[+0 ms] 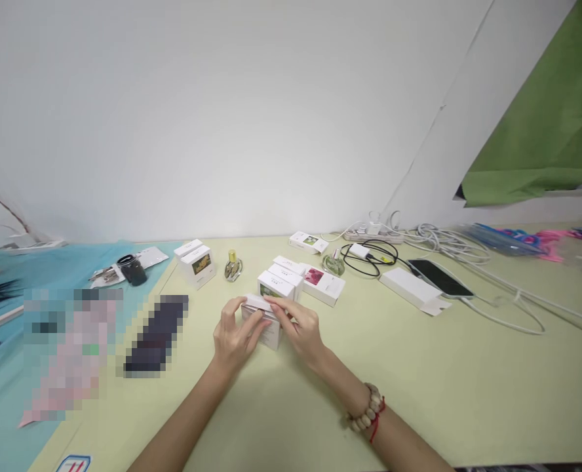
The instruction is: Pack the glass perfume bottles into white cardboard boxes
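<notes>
Both my hands hold a small white carton (266, 321) just above the pale green table (419, 387). My left hand (232, 335) grips its left side, thumb and fingers wrapped round it. My right hand (298, 326) grips the right side, with fingertips pressed on the top flap. A bead bracelet (367, 410) is on my right wrist. Just behind the carton stand two more white boxes (281, 280).
A pink-labelled box (324, 283), two small glass bottles (232, 265) (333, 263), a box pair (196, 261) and a far box (309, 242) lie behind. A phone (440, 277), a flat white box (411, 288) and cables (448, 246) are right. Blue cloth (35, 275) covers the left.
</notes>
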`<action>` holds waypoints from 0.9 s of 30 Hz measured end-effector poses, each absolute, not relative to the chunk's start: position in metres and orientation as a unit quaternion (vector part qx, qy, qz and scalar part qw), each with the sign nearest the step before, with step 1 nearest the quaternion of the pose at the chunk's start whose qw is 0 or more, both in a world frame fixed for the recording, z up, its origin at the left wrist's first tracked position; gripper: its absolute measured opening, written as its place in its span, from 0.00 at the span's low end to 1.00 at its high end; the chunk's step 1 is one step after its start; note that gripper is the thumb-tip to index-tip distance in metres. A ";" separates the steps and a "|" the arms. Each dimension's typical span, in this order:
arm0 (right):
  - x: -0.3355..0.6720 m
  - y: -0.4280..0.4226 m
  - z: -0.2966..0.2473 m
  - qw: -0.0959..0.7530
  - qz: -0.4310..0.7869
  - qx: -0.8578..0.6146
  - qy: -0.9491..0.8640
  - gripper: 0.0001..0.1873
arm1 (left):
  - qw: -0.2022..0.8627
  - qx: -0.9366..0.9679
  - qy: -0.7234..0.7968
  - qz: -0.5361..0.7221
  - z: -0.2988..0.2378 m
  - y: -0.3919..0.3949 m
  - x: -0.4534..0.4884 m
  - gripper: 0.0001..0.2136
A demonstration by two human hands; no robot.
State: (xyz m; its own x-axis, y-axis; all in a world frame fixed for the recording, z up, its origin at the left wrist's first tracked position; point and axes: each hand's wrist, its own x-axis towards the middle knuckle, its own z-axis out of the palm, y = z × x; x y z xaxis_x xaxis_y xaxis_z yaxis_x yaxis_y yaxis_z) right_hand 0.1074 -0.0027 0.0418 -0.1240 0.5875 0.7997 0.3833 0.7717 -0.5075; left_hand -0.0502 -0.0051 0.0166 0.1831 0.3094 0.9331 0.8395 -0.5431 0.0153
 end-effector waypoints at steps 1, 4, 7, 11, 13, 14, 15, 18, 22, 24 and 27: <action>0.108 -0.002 0.041 0.578 0.078 -0.316 -0.748 0.14 | 0.271 -0.717 -0.399 -0.502 0.017 -0.005 -0.050 0.06; 0.110 0.001 0.039 0.576 0.042 -0.276 -0.768 0.18 | 0.260 -0.713 -0.397 -0.516 0.019 -0.007 -0.049 0.05; 0.112 0.003 0.036 0.574 0.015 -0.244 -0.781 0.19 | 0.218 -0.722 -0.391 -0.527 0.020 -0.008 -0.049 0.03; 0.110 0.002 0.035 0.579 0.023 -0.241 -0.778 0.16 | 0.185 -0.728 -0.377 -0.542 0.020 -0.009 -0.049 0.04; 0.108 0.000 0.036 0.584 0.042 -0.250 -0.771 0.14 | 0.173 -0.726 -0.363 -0.558 0.019 -0.009 -0.050 0.04; 0.108 0.000 0.037 0.585 0.053 -0.254 -0.769 0.13 | 0.166 -0.725 -0.355 -0.566 0.019 -0.008 -0.050 0.05; 0.108 0.000 0.038 0.584 0.064 -0.257 -0.767 0.13 | 0.160 -0.725 -0.348 -0.572 0.019 -0.008 -0.051 0.05; 0.107 0.000 0.040 0.579 0.103 -0.266 -0.764 0.12 | 0.147 -0.725 -0.341 -0.580 0.020 -0.007 -0.052 0.06; 0.107 0.000 0.042 0.571 0.145 -0.280 -0.758 0.10 | 0.138 -0.730 -0.354 -0.568 0.020 -0.008 -0.051 0.06; 0.107 0.000 0.042 0.569 0.150 -0.279 -0.759 0.10 | 0.133 -0.733 -0.362 -0.560 0.019 -0.008 -0.050 0.05; 0.108 -0.001 0.042 0.564 0.145 -0.267 -0.768 0.11 | 0.133 -0.736 -0.361 -0.558 0.019 -0.007 -0.051 0.05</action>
